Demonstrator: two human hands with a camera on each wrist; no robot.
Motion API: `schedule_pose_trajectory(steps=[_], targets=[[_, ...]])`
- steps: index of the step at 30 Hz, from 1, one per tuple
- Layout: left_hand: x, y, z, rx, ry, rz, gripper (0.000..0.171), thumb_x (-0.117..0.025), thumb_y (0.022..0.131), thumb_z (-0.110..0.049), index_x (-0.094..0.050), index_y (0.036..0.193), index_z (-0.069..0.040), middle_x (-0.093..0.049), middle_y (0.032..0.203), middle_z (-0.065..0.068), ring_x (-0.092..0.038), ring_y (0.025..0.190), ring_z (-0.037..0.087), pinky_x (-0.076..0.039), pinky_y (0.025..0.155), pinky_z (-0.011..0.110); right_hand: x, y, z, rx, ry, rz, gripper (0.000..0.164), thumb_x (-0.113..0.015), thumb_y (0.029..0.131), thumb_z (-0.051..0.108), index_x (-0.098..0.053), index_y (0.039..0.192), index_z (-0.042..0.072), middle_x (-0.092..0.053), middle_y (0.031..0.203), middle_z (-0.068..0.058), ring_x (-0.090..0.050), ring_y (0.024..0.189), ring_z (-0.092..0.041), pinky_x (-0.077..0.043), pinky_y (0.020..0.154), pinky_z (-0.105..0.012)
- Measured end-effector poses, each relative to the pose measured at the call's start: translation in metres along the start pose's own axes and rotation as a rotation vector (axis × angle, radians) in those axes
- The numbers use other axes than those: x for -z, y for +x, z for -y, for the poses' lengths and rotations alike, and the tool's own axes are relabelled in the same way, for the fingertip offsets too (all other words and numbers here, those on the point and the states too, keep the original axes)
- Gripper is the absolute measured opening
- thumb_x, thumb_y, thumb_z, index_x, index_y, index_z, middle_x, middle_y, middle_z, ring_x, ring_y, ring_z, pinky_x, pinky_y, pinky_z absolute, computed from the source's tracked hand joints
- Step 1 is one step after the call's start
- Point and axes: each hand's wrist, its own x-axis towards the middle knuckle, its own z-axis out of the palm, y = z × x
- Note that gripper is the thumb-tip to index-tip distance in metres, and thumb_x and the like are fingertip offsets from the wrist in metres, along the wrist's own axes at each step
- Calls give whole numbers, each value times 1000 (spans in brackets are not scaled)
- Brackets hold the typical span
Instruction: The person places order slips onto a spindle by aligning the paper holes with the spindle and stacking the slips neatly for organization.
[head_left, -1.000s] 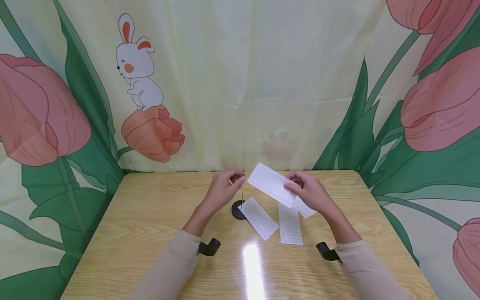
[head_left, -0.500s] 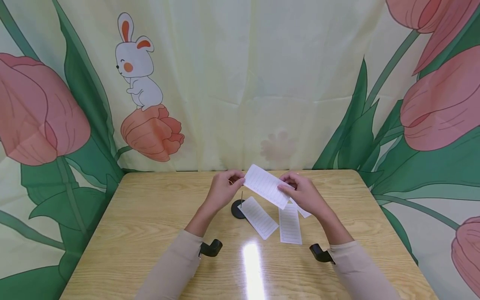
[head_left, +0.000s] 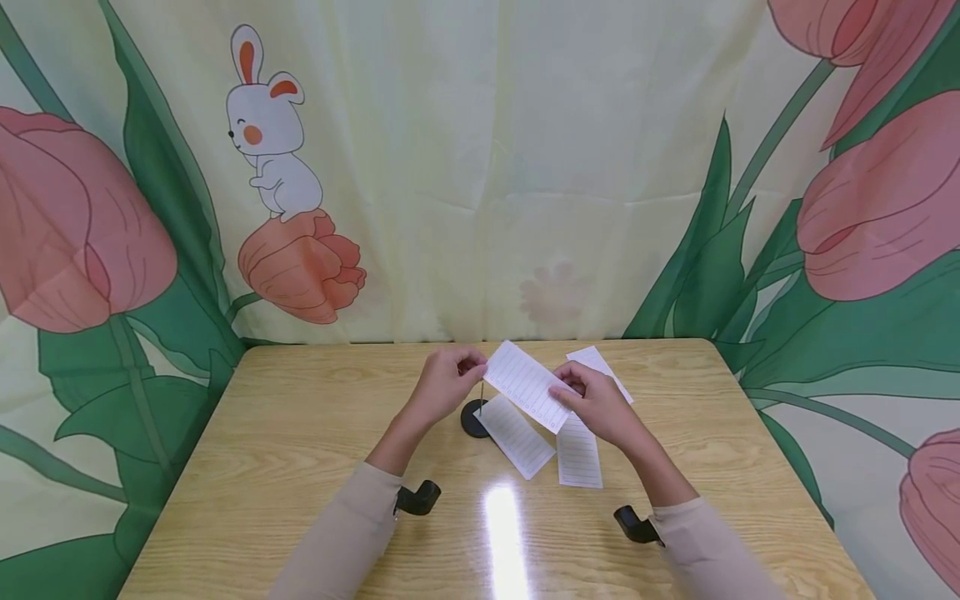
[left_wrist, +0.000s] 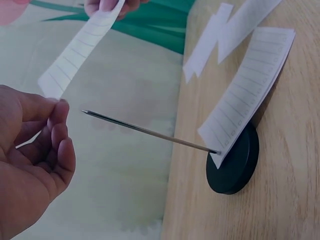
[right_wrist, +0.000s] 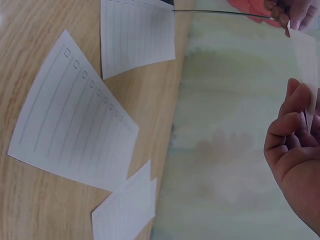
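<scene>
A lined white paper slip with small checkboxes hangs tilted between the two hands. My right hand pinches it near its right end between thumb and fingers. My left hand pinches its left corner with the fingertips, as the left wrist view also shows. Just below that corner stands a paper spike, its thin metal rod rising from a round black base. Another slip is pierced by the rod low down and rests slanted over the base.
On the wooden table, a lined slip lies in front of the right hand. More paper lies behind that hand, partly covered by it. A printed curtain hangs at the table's far edge.
The right hand has brought the slip left and slightly down. The left hand, apart from it one second ago, now pinches its corner. Paper behind the right hand has come into sight.
</scene>
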Motion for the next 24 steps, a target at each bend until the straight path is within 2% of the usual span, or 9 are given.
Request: schedule_pose_trajectory(steps=[8,24], targets=[[-1,-2,2,21,14,26,8,-68,98,-5,-75,98,-3,-71,86,6,-58,74,15,-49,64,23,-6,-1,-6,0,28,5,17,-71,99,15,-68,111,4,-71,98,-11,-65,80,-14,-53,68,-22],[-3,-4,10,33,31,17,8,-68,98,-5,-76,99,-3,-70,85,5,-58,74,15,-49,64,23,-10,1,-8,5,-53,-23,17,-73,97,15,-69,111,6,-71,96,-6,-62,82,-16,-51,71,-22]])
